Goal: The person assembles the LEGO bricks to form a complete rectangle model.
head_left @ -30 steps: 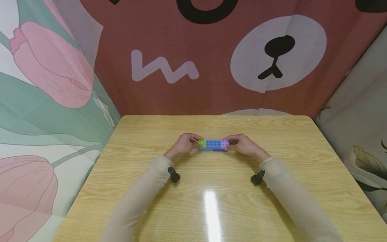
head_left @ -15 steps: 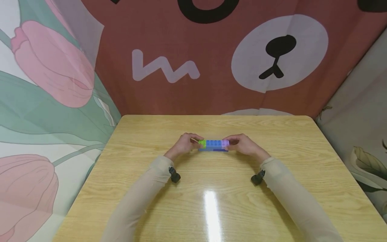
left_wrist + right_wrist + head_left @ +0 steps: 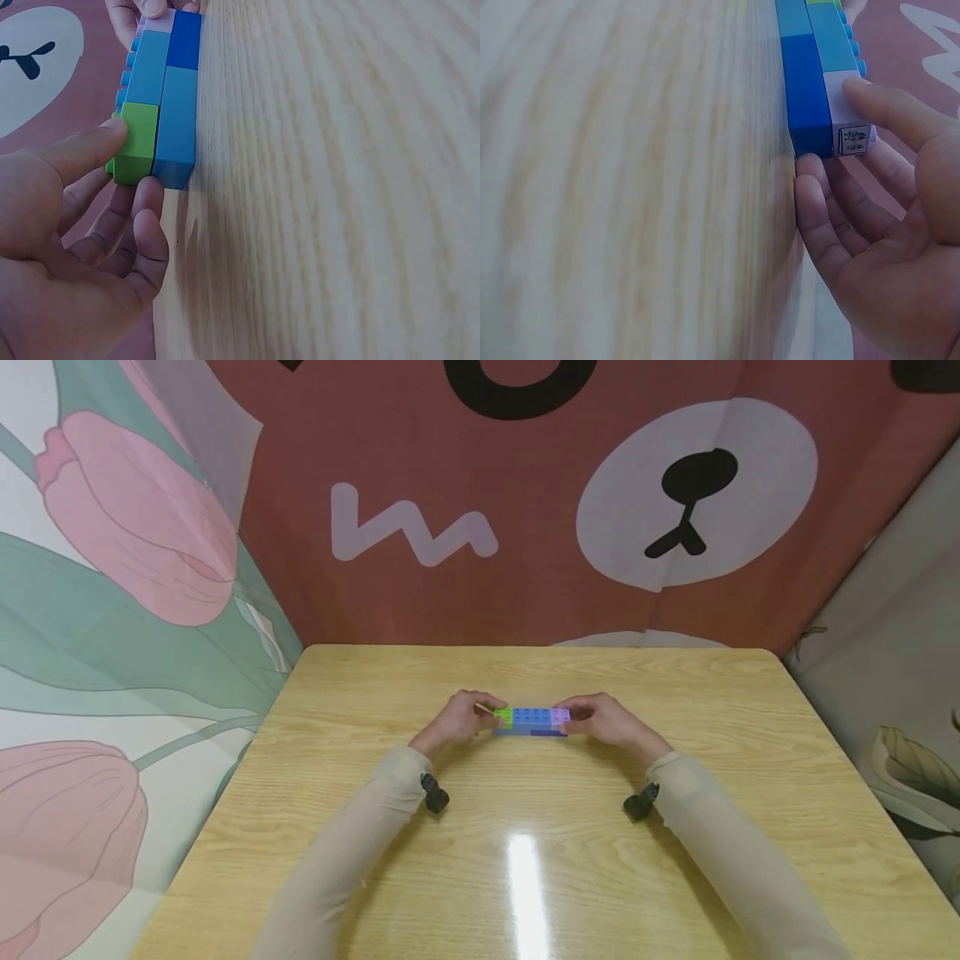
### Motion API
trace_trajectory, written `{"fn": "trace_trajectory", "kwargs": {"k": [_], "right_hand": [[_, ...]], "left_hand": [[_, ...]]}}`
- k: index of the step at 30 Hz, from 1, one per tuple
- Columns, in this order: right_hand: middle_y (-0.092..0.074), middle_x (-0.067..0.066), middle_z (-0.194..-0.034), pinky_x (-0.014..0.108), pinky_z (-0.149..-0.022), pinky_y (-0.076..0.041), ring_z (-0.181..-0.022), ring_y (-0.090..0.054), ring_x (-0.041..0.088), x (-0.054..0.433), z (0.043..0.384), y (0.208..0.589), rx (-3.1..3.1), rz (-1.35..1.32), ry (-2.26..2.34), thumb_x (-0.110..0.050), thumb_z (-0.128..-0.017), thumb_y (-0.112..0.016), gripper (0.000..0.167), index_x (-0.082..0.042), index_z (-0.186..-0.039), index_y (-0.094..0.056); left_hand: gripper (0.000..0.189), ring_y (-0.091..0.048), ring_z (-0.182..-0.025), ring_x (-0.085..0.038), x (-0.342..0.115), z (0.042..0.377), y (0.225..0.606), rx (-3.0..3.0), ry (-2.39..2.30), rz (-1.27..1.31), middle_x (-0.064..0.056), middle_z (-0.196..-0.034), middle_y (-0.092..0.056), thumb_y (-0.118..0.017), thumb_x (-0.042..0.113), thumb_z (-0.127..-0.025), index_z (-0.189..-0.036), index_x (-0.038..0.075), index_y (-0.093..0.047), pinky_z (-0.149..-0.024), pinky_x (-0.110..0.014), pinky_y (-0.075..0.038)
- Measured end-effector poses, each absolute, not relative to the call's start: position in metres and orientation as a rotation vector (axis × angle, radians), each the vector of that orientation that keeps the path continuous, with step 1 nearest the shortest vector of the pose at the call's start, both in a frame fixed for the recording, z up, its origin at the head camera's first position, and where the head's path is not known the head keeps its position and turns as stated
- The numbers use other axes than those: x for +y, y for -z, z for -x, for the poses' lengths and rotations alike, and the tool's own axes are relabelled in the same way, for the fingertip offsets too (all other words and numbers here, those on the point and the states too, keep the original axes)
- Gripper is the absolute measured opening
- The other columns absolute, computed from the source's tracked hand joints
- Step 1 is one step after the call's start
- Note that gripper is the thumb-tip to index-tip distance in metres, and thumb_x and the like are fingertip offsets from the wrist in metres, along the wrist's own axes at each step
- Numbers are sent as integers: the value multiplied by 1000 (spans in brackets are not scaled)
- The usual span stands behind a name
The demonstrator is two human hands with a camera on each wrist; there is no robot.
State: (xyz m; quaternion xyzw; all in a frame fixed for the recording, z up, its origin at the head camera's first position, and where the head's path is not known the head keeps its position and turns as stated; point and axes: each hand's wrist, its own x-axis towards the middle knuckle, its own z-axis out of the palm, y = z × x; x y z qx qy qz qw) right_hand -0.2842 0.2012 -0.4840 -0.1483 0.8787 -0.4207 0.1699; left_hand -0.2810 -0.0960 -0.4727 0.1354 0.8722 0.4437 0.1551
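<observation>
Toy building bricks form a two-layer row near the far middle of the table. On top sit a green brick [image 3: 137,142], a light blue brick [image 3: 532,717] and a lilac brick [image 3: 847,103]. Below them are another light blue brick [image 3: 177,124] and a dark blue brick [image 3: 807,90]. My left hand [image 3: 456,718] pinches the green end, its thumb on the side face and fingers at the end and behind. At the other end my right hand [image 3: 609,720] grips the lilac brick, thumb on its side. A small printed picture shows on the lilac end face.
The wooden table [image 3: 570,860] carries a bright light reflection toward its front. A reddish cloth with a bear print [image 3: 525,527] hangs behind its far edge. Floral cloths [image 3: 90,693] hang at both sides. Small dark cameras [image 3: 435,795] sit on the wrists.
</observation>
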Motion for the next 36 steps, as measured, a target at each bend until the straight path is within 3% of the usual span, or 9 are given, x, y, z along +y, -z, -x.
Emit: {"fn": "trace_trajectory", "kwargs": {"k": [17,36], "right_hand": [[-70,5,-123,34,-90,-47,-107,-63,21,202,286,484,2482,412,1199,-31,-91,-74,37,-23,-126,-68],[-71,4,-120,31,-86,-48,-104,-63,21,203,288,485,2480,411,1201,-32,-89,-77,38,-22,-125,-69]], "left_hand": [[30,-68,-106,-23,-95,282,473,2494,-1275,-396,-7,-125,-65,-72,15,-93,-123,17,-71,-71,-29,-58],[31,-66,-111,-25,-100,285,479,2463,-1273,-454,-8,-127,-62,-70,22,-95,-125,21,-68,-75,-32,-58]]}}
